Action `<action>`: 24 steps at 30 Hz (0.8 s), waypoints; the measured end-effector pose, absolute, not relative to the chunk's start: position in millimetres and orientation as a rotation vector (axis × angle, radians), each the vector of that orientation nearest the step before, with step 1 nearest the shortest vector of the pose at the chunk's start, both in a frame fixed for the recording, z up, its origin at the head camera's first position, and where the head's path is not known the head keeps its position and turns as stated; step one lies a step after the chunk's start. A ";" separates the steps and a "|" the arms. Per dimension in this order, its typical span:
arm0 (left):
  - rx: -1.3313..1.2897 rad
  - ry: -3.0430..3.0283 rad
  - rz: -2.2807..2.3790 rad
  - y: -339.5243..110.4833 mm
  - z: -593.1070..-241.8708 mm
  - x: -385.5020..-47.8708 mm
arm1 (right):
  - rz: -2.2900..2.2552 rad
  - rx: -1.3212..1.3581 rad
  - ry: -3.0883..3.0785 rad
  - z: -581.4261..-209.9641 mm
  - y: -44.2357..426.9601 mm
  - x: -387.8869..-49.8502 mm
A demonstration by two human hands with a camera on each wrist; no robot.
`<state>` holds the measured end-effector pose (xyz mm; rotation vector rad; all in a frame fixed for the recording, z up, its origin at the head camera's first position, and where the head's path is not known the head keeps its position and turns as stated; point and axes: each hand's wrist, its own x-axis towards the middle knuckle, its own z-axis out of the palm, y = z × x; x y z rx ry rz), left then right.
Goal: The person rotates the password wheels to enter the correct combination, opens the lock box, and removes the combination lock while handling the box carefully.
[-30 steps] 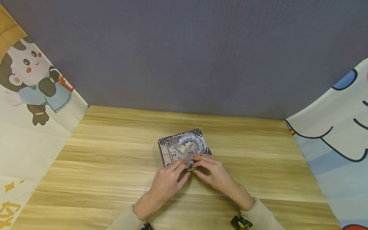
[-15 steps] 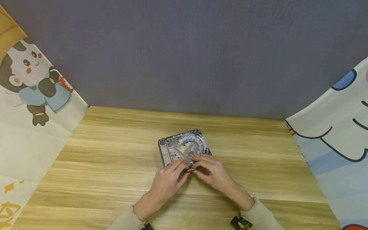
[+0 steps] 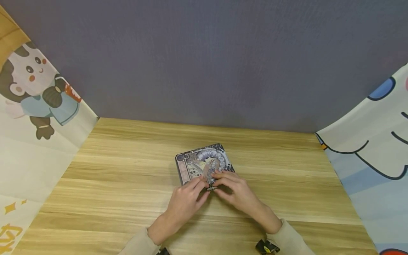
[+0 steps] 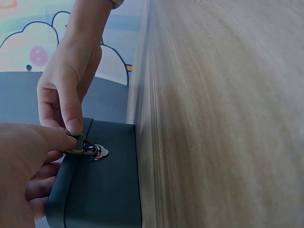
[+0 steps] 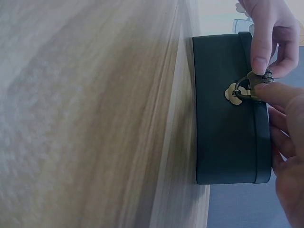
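Observation:
A box with a patterned lid [image 3: 207, 159] sits on the table; its dark side [image 4: 107, 190] faces the wrist cameras. On that side is a flower-shaped metal plate [image 5: 233, 94], with the shackle of a small padlock [image 5: 255, 85] passing through its loop. My left hand [image 3: 184, 200] pinches the padlock between thumb and fingers. From the other side my right hand [image 3: 240, 193] pinches it too, thumb tip on the lock body. Some fingers of both hands lie on the lid. Fingers partly cover the lock body.
The wooden table [image 3: 127, 159] spreads around the box. Behind it stands a dark grey panel [image 3: 207, 63]. Cartoon-printed sheets hang at the left [image 3: 41, 152] and right [image 3: 360, 170]. A black band with a yellow mark [image 3: 267, 247] is at the right sleeve.

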<state>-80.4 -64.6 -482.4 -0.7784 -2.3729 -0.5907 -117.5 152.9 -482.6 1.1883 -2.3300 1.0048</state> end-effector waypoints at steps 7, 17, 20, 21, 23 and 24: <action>-0.778 -2.369 -0.590 -64.8 -483.6 -80.4 | 1.006 1.188 -2.340 -483.0 153.1 -117.4; -0.777 -2.369 -0.587 -64.9 -483.3 -80.6 | 1.016 1.178 -2.362 -482.2 153.0 -116.8; -0.777 -2.369 -0.586 -64.8 -483.4 -80.7 | 1.017 1.175 -2.369 -481.5 153.0 -116.7; -0.777 -2.369 -0.586 -64.8 -483.4 -80.7 | 1.018 1.174 -2.372 -481.3 153.2 -116.6; -0.778 -2.368 -0.585 -64.9 -483.7 -80.8 | 1.019 1.172 -2.378 -481.4 153.4 -116.5; -0.778 -2.367 -0.584 -64.9 -483.8 -80.8 | 1.018 1.172 -2.379 -481.4 153.4 -116.5</action>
